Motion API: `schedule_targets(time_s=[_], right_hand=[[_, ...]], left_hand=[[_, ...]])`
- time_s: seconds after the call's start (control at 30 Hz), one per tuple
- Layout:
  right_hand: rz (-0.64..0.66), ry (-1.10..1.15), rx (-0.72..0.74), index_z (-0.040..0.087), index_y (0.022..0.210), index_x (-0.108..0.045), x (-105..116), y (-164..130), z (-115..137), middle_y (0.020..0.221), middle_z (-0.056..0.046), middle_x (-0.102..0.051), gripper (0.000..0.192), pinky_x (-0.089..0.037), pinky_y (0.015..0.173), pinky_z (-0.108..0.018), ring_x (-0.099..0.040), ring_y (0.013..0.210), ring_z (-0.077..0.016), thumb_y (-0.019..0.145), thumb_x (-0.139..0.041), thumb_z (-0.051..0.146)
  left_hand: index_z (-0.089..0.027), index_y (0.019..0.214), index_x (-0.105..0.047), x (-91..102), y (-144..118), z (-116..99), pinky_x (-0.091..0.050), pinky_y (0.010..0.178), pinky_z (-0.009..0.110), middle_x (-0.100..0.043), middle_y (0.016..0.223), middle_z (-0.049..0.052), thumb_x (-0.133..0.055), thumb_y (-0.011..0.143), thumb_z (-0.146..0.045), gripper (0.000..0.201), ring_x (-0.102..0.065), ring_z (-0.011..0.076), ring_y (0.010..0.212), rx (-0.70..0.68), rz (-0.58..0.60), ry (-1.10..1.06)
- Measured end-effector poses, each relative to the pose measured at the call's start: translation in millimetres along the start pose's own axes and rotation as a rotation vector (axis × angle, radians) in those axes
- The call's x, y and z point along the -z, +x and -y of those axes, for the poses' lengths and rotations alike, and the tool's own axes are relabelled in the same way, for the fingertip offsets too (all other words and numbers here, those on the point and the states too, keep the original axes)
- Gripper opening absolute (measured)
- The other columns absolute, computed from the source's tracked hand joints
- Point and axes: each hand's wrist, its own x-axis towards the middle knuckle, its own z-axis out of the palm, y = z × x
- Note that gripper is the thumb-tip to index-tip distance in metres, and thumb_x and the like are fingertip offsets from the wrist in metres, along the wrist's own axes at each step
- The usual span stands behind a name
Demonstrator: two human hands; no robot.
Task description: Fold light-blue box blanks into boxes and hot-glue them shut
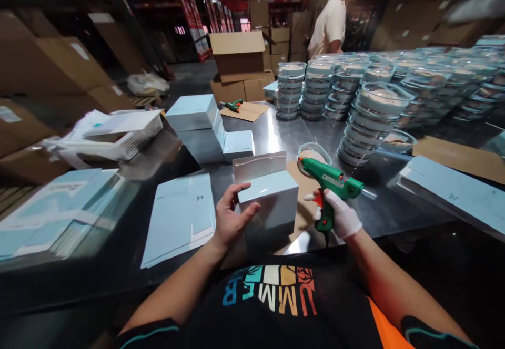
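My left hand (pixel 230 216) is bare and holds the left side of a light blue carton (pixel 274 199), thumb at the near face and fingers at the upper edge. A raised flap (pixel 260 166) stands along the carton's far side. In my gloved right hand (pixel 342 215) is a green hot glue gun (pixel 327 174), its nozzle pointing left and a clear glue stick out of its rear. Behind the nozzle sits a clear round container (pixel 314 155) on brown cardboard (pixel 305 199). Whether the nozzle touches the container I cannot tell.
Flat blue cartons (pixel 179 215) lie at my left, beside a banded bundle (pixel 59 217). Closed blue boxes (pixel 197 123) are stacked beyond. Tall stacks of clear containers (pixel 374 123) fill the right rear. Another glue gun (pixel 234 105) lies farther back. A person (pixel 329 26) stands behind the table.
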Motion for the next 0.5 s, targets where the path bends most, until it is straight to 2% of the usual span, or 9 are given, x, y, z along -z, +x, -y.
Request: schedule_targets(time_s=[0.1,0.17,0.23,0.3,0.33,0.4,0.47,0.5], right_hand=[[0.014,-0.16,-0.178,0.018,0.104,-0.072,7.5,21.4,-6.3,0.096,-0.017,-0.084,0.062,-0.057,0.049,-0.036,-0.067,0.053,-0.0206,0.101,-0.052,0.077],[-0.062,-0.367,-0.198,0.019,0.093,-0.071,15.9,32.4,-11.6,0.081,-0.017,-0.08,0.061,-0.059,0.054,-0.039,-0.071,0.058,-0.0255,0.108,-0.041,0.07],[-0.147,-0.48,-0.136,0.021,0.083,-0.069,24.9,37.7,-15.0,0.078,-0.016,-0.078,0.05,-0.061,0.065,-0.039,-0.078,0.074,-0.0306,0.107,-0.051,0.061],[-0.21,-0.519,-0.043,0.022,0.08,-0.069,27.8,37.4,-15.1,0.089,-0.016,-0.08,0.038,-0.062,0.08,-0.039,-0.081,0.1,-0.0341,0.101,-0.063,0.052],[-0.229,-0.536,0.001,0.022,0.083,-0.071,24.7,35.8,-13.7,0.098,-0.016,-0.082,0.034,-0.062,0.087,-0.039,-0.079,0.11,-0.0344,0.099,-0.065,0.051],[-0.181,-0.491,0.1,0.021,0.105,-0.076,7.9,32.2,-7.9,0.117,-0.015,-0.082,0.037,-0.062,0.097,-0.04,-0.077,0.12,-0.0319,0.1,-0.062,0.055],[-0.03,-0.348,0.217,0.023,0.128,-0.072,-19.1,30.1,1.0,0.127,-0.012,-0.081,0.052,-0.063,0.098,-0.041,-0.078,0.117,-0.0287,0.099,-0.058,0.063],[0.061,-0.283,0.28,0.024,0.133,-0.069,-33.6,29.9,5.9,0.126,-0.011,-0.081,0.056,-0.064,0.098,-0.042,-0.078,0.115,-0.028,0.098,-0.057,0.065]], left_hand=[[-0.019,0.113,-0.08,2.1,4.4,2.6,-0.058,0.084,0.034,-0.081,0.109,0.009,-0.092,0.073,-0.076,0.071,-0.074,0.0259,0.097,0.054,-0.025,-0.058],[-0.019,0.114,-0.081,4.1,6.3,5.7,-0.058,0.085,0.034,-0.081,0.107,0.009,-0.092,0.073,-0.076,0.071,-0.074,0.0261,0.097,0.078,-0.04,-0.102],[-0.019,0.116,-0.081,6.6,7.5,9.2,-0.058,0.087,0.034,-0.081,0.107,0.009,-0.092,0.074,-0.075,0.071,-0.074,0.0261,0.098,0.099,-0.044,-0.135],[-0.019,0.117,-0.081,8.4,8.4,12.3,-0.058,0.087,0.034,-0.081,0.109,0.01,-0.093,0.073,-0.075,0.072,-0.074,0.0261,0.098,0.107,-0.033,-0.147],[-0.018,0.117,-0.081,8.5,8.9,13.4,-0.058,0.086,0.034,-0.081,0.109,0.01,-0.092,0.073,-0.075,0.073,-0.074,0.0259,0.096,0.103,-0.024,-0.147],[-0.018,0.116,-0.081,6.7,9.7,14.9,-0.058,0.082,0.033,-0.081,0.106,0.01,-0.091,0.072,-0.078,0.075,-0.074,0.0254,0.092,0.072,0.005,-0.139],[-0.018,0.114,-0.081,3.3,9.8,15.9,-0.059,0.084,0.034,-0.082,0.106,0.009,-0.09,0.074,-0.08,0.074,-0.075,0.026,0.094,0.016,0.041,-0.124],[-0.019,0.114,-0.081,1.9,9.5,16.6,-0.06,0.087,0.035,-0.082,0.107,0.009,-0.089,0.075,-0.079,0.072,-0.075,0.0266,0.096,-0.018,0.059,-0.116]])
